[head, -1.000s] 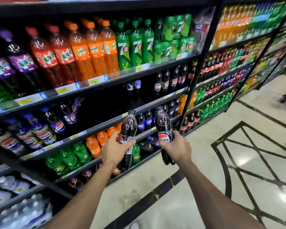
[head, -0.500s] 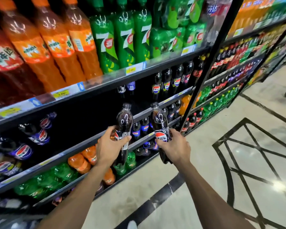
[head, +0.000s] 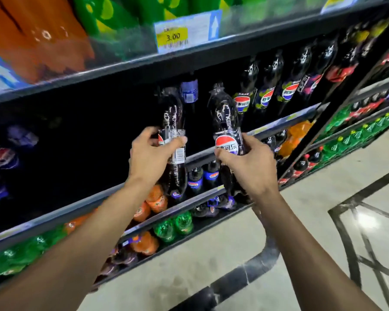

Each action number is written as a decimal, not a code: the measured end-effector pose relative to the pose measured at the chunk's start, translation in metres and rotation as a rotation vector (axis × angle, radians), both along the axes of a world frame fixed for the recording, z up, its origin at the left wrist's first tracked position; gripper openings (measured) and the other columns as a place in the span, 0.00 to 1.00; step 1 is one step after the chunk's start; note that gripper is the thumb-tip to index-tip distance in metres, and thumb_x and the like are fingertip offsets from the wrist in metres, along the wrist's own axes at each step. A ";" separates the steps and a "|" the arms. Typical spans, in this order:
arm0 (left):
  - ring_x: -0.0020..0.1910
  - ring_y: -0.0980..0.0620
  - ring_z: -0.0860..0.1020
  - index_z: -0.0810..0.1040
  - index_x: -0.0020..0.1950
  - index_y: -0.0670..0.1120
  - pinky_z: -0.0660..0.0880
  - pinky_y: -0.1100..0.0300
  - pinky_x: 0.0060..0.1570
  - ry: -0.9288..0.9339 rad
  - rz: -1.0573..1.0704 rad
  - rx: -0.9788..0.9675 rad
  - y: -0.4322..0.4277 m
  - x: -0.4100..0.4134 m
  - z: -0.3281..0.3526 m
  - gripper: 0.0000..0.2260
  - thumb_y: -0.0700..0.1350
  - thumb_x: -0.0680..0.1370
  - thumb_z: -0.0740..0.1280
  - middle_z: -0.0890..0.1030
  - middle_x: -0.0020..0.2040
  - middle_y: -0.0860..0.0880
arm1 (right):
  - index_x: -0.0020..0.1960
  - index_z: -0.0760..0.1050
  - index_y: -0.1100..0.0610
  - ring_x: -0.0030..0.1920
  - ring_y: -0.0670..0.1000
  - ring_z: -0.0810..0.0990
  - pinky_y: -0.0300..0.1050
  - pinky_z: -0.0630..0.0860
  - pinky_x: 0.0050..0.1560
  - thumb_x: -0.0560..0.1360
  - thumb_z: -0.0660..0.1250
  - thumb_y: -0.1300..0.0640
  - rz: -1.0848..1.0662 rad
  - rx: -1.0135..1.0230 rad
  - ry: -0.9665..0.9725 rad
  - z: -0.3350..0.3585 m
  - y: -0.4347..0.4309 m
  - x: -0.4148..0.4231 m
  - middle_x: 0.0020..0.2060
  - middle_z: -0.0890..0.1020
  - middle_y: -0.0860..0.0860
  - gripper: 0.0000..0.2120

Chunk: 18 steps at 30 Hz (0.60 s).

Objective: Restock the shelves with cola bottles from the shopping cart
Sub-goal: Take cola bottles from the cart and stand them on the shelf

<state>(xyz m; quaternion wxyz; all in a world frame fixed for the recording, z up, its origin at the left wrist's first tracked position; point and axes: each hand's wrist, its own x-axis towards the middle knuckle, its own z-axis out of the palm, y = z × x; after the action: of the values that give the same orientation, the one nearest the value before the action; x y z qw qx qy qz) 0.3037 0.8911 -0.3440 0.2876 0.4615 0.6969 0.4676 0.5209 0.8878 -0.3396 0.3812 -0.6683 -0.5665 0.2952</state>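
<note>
My left hand (head: 152,157) grips a dark cola bottle (head: 173,117) round its label, holding it upright before the dark gap of the second shelf (head: 202,154). My right hand (head: 249,167) grips a second cola bottle (head: 226,122) with a red, white and blue logo, just right of the first. Both bottles stand side by side at the shelf's front edge. More cola bottles (head: 285,86) stand in a row on the same shelf to the right. The shopping cart is out of view.
Orange and green soda bottles (head: 38,30) fill the shelf above, with a price tag (head: 175,37) on its rail. Lower shelves hold small cola, orange (head: 155,200) and green bottles (head: 173,225). Tiled floor (head: 234,254) lies to the right, a further shelf unit (head: 357,122) beyond.
Both hands have raised the two bottles and carried them closer to the second shelf. The camera has moved in toward the shelving.
</note>
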 end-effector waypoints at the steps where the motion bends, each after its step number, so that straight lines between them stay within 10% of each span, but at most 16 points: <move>1: 0.44 0.59 0.83 0.80 0.48 0.59 0.81 0.50 0.54 -0.028 0.029 -0.011 0.013 -0.001 -0.003 0.22 0.67 0.60 0.79 0.85 0.42 0.58 | 0.53 0.81 0.44 0.46 0.49 0.85 0.55 0.81 0.53 0.61 0.72 0.33 0.014 0.007 0.008 0.002 0.013 -0.002 0.41 0.86 0.42 0.24; 18: 0.45 0.57 0.84 0.77 0.59 0.54 0.81 0.49 0.52 -0.045 0.173 0.214 0.123 0.001 -0.018 0.31 0.64 0.61 0.79 0.85 0.45 0.56 | 0.52 0.80 0.50 0.44 0.48 0.85 0.55 0.82 0.50 0.64 0.75 0.36 0.163 0.185 0.156 -0.010 0.151 -0.061 0.41 0.86 0.44 0.24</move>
<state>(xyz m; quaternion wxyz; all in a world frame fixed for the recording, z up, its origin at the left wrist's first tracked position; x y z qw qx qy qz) 0.3051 1.0144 -0.3620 0.2110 0.4169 0.6737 0.5725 0.4600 1.0383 -0.3495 0.4589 -0.5572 -0.6123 0.3226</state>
